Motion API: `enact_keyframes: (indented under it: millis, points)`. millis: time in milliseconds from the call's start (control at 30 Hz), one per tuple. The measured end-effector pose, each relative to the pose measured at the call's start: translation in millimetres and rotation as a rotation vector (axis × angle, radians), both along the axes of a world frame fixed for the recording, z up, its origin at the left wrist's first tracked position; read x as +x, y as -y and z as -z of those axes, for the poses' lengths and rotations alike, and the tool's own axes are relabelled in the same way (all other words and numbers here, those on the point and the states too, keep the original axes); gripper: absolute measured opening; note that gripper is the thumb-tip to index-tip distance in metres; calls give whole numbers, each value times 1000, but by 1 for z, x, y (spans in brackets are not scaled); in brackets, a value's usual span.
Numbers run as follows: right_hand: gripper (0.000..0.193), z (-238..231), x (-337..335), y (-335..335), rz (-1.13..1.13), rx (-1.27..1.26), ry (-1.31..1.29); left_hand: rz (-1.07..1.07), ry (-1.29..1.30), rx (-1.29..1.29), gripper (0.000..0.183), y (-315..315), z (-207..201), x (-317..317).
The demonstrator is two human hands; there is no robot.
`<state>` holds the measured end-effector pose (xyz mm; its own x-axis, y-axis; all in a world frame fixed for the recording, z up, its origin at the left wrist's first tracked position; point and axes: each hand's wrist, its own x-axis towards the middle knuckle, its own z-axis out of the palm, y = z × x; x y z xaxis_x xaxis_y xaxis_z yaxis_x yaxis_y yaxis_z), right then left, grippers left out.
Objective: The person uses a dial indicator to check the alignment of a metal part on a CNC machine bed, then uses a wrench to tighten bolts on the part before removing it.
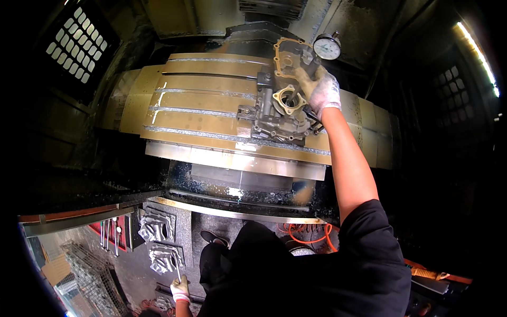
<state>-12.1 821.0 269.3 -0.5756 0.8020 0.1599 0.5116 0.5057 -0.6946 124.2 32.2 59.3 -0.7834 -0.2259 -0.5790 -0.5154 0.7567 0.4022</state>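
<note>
My right hand (322, 92), in a white work glove, reaches over a grey cast metal housing (285, 129) on the machine table. Its thumb and fingers close around a dark part just below a round dial gauge (327, 47); the fingertips are partly hidden. Left of this hand, a brass-coloured flange ring (281, 108) surrounds a bore in the housing. Behind it stands a gasket-like tan outline (277, 58) on the casting's far part. Low at the left, my left hand (179, 289), also gloved, is closed on a slim metal wrench handle (177, 268), pointing away from me.
The slotted machine table (200, 116) spans the middle, with dark clamps (245, 112) beside the housing. Two castings (157, 226) lie on a bench at lower left, near a red tool tray (127, 232) and a wire basket (92, 274). An orange hose (330, 238) coils at lower right.
</note>
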Motion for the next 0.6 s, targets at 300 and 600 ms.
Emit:
enact_keyframes:
  millis: [300,600]
  points:
    - [50,-10,3,10,20,-43,-5,-9,-14,24,35,3,-1,0]
    - [50,14,1,-8,35,-1,-4,95,-8,-44,38,11,1,-3]
